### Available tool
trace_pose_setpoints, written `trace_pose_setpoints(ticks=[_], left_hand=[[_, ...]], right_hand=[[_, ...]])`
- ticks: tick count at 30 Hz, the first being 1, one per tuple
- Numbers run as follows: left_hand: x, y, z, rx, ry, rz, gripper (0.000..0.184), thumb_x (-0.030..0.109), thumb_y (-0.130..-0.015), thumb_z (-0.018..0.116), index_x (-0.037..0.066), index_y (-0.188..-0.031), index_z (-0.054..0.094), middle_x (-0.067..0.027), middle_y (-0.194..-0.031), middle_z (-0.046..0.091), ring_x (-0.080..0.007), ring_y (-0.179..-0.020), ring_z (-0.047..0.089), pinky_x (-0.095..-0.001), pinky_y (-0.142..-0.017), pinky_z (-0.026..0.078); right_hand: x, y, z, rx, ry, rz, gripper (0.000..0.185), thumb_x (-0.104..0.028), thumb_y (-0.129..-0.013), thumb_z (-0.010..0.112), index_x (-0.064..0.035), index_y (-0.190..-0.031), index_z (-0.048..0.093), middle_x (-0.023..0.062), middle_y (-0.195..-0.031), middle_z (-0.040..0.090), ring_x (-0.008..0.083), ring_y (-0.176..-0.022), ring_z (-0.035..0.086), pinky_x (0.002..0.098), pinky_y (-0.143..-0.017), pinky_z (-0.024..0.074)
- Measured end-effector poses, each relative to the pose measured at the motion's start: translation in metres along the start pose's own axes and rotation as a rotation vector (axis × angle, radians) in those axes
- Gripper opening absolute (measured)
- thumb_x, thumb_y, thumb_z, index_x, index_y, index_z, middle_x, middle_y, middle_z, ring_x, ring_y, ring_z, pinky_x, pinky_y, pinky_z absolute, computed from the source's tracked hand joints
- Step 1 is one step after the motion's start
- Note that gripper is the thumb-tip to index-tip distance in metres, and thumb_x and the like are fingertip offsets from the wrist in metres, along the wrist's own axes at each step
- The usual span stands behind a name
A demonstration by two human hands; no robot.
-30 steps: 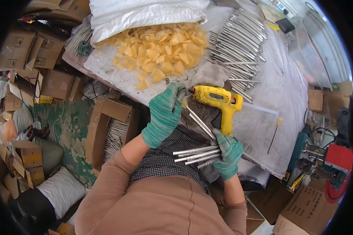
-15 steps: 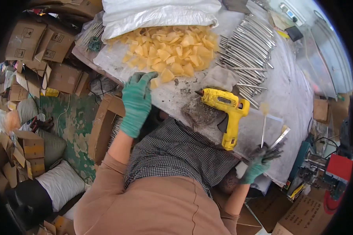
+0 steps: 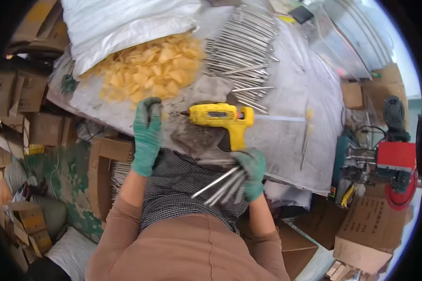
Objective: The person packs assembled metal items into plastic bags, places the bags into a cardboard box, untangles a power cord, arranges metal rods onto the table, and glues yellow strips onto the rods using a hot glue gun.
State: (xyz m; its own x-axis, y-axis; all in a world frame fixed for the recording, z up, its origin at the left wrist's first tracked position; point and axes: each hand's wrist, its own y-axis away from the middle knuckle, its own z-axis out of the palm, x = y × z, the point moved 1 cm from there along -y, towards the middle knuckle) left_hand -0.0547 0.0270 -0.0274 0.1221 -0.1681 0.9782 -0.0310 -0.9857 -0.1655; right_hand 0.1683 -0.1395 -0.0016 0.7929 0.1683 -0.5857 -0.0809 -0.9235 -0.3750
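My left hand (image 3: 147,133), in a green glove, is closed at the near edge of a heap of translucent yellow pieces (image 3: 150,68); what its fingers hold, if anything, I cannot make out. My right hand (image 3: 252,171), also gloved, grips several thin metal rods (image 3: 225,187) that fan out to the left over the checked apron. Just above that hand a yellow glue gun (image 3: 218,116) lies on its side, nozzle pointing left. Farther right, a single rod (image 3: 305,145) with a yellow piece at its top end rests on the table.
A white sack (image 3: 126,28) lies behind the yellow heap. Many metal rods (image 3: 244,42) are spread at the back of the covered table (image 3: 290,93). A grey cloth (image 3: 213,89) sits by the glue gun. Red-and-teal machinery (image 3: 394,154) stands right; cartons (image 3: 368,229) are below it.
My right hand has moved left and up from the table's right side, bringing the rods over my lap. The left hand's fingers have drawn in. The whole view has shifted.
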Motion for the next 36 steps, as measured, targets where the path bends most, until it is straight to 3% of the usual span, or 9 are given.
trace_pose_setpoints(ticks=[3,5,8,18,24,29,32,33,36], left_hand=[[0.027,0.008,0.007,0.002,0.184,-0.294,0.012,0.015,-0.096,0.051,0.009,-0.104,0.057,0.0057,-0.085,0.053,-0.0013,-0.06,0.041,-0.0167,-0.051,0.036],[0.02,0.01,0.009,-0.016,0.132,-0.099,0.014,0.018,-0.096,0.05,0.009,-0.105,0.057,0.0062,-0.08,0.05,-0.0013,-0.059,0.041,-0.0163,-0.05,0.035],[0.029,0.012,0.012,-0.009,0.348,-0.352,0.014,0.019,-0.097,0.05,0.009,-0.105,0.056,0.0063,-0.075,0.047,-0.0016,-0.06,0.043,-0.0164,-0.05,0.036],[0.022,0.011,0.022,-0.078,0.195,-0.249,0.016,0.016,-0.097,0.047,0.005,-0.107,0.054,0.001,-0.096,0.055,-0.0032,-0.081,0.05,-0.0179,-0.068,0.045],[0.021,0.006,0.023,-0.065,-0.016,-0.078,0.015,0.014,-0.096,0.048,0.004,-0.104,0.056,0.0009,-0.093,0.056,-0.005,-0.08,0.049,-0.0191,-0.068,0.044],[0.02,-0.007,0.018,-0.17,0.063,-0.227,0.018,0.018,-0.097,0.048,0.003,-0.102,0.058,0.0013,-0.088,0.056,-0.0051,-0.079,0.049,-0.0197,-0.068,0.043],[0.012,-0.006,0.016,-0.199,0.166,-0.331,0.021,0.019,-0.097,0.048,0.002,-0.101,0.058,0.0006,-0.087,0.056,-0.0053,-0.078,0.049,-0.0199,-0.07,0.043],[0.011,-0.002,0.016,-0.189,0.207,-0.379,0.021,0.02,-0.097,0.049,0.001,-0.101,0.058,0.0001,-0.087,0.056,-0.0054,-0.078,0.049,-0.02,-0.071,0.043],[0.015,0.005,0.019,-0.147,0.267,-0.311,0.023,0.021,-0.097,0.049,0.0,-0.102,0.058,-0.0008,-0.088,0.056,-0.0058,-0.078,0.05,-0.0198,-0.071,0.044]], right_hand=[[-0.01,-0.03,0.006,-0.045,-0.004,-0.337,0.026,-0.022,-0.068,0.068,-0.0129,-0.09,0.06,0.0076,-0.105,0.065,0.028,-0.095,0.062,0.0393,-0.078,0.0466],[-0.007,-0.035,0.01,-0.145,-0.033,-0.371,0.023,-0.024,-0.068,0.067,-0.0121,-0.086,0.059,0.0082,-0.109,0.065,0.0287,-0.103,0.061,0.0403,-0.079,0.0468],[-0.007,-0.036,0.013,-0.227,0.122,-0.431,0.023,-0.023,-0.066,0.067,-0.0114,-0.083,0.058,0.0087,-0.109,0.065,0.0295,-0.103,0.061,0.0411,-0.082,0.047],[0.002,-0.031,0.017,-0.194,0.064,-0.503,0.029,-0.027,-0.064,0.07,-0.0122,-0.086,0.057,0.0066,-0.106,0.066,0.0266,-0.099,0.063,0.0404,-0.078,0.0469],[0.01,-0.021,0.02,-0.22,0.104,-0.414,0.027,-0.027,-0.065,0.069,-0.0128,-0.087,0.063,0.0022,-0.1,0.066,0.0219,-0.093,0.063,0.0364,-0.072,0.0459],[0.001,-0.031,0.015,-0.174,0.0,-0.329,0.027,-0.028,-0.065,0.071,-0.0127,-0.086,0.064,0.0019,-0.097,0.066,0.0211,-0.09,0.064,0.0355,-0.068,0.0446],[-0.012,-0.031,0.01,-0.038,0.096,-0.242,0.039,-0.024,-0.066,0.073,-0.0162,-0.103,0.066,0.0019,-0.084,0.062,0.0205,-0.076,0.061,0.0344,-0.064,0.0431],[-0.015,-0.027,0.009,-0.119,0.16,-0.164,0.056,-0.024,-0.065,0.072,-0.0178,-0.12,0.062,0.0028,-0.077,0.057,0.022,-0.069,0.059,0.0349,-0.062,0.0431],[-0.025,-0.026,0.006,-0.253,0.249,-0.051,0.067,-0.026,-0.062,0.069,-0.0171,-0.127,0.057,0.0044,-0.074,0.055,0.0238,-0.066,0.058,0.0358,-0.061,0.0436]])
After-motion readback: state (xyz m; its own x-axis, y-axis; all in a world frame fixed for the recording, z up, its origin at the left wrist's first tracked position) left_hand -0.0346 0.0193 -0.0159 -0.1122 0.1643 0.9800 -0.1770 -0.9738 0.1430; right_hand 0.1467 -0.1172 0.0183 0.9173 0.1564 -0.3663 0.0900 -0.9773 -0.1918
